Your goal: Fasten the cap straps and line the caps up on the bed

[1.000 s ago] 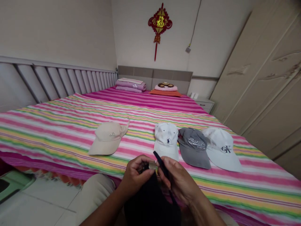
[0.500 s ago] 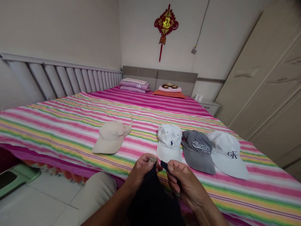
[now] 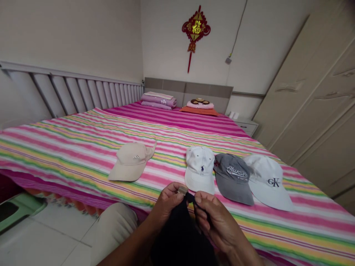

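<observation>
Both my hands hold a black cap [image 3: 180, 236] low in front of me, at the bed's near edge. My left hand [image 3: 166, 207] pinches its small metal buckle [image 3: 182, 190]. My right hand [image 3: 215, 221] pinches the dark strap [image 3: 191, 197] right beside the buckle. On the striped bed [image 3: 69, 147] lie a beige cap [image 3: 130, 162] to the left and, in a row to the right, a white cap [image 3: 199, 168], a grey cap [image 3: 233, 177] and another white cap [image 3: 267, 181].
Folded pink bedding [image 3: 158, 99] and an orange pillow [image 3: 198, 108] lie by the headboard. A red knot ornament [image 3: 195, 31] hangs on the wall. A wardrobe [image 3: 318, 96] stands at the right, a nightstand [image 3: 246, 125] beside it. My knee [image 3: 113, 229] and a green stool [image 3: 16, 210] are low left.
The loose strap end that stuck up a second ago has been drawn down to the buckle. My fingers have closed in together. The view shifted slightly.
</observation>
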Tool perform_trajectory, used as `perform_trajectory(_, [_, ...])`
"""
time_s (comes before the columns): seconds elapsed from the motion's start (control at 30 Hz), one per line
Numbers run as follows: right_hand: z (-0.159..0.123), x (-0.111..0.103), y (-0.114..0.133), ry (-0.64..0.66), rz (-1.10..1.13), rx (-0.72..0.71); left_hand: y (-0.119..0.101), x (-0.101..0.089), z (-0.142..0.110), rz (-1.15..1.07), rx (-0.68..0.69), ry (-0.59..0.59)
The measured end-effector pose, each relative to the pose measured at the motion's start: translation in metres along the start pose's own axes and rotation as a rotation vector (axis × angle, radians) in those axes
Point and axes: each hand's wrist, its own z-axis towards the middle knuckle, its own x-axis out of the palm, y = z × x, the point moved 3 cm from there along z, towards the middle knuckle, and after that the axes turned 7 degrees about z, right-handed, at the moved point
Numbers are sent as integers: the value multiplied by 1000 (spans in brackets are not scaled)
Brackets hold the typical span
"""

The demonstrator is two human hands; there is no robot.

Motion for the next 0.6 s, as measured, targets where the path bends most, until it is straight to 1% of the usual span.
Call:
perform_trajectory(0.17, [0, 0, 0, -11, -23, -8, -2, 1, -1, 27, -11, -5])
perform_trajectory(0.43, [0, -1, -1, -144, -97, -45, -5, 3, -5, 143, -27, -14])
perform_trajectory(0.5, [-1, -1, -1, -168, -142, -57, -5, 2, -5, 156, -29, -23])
perform_trajectory(0.6, [-1, 0, 2, -225, -268, -102, -6, 2, -6, 181, -24, -39])
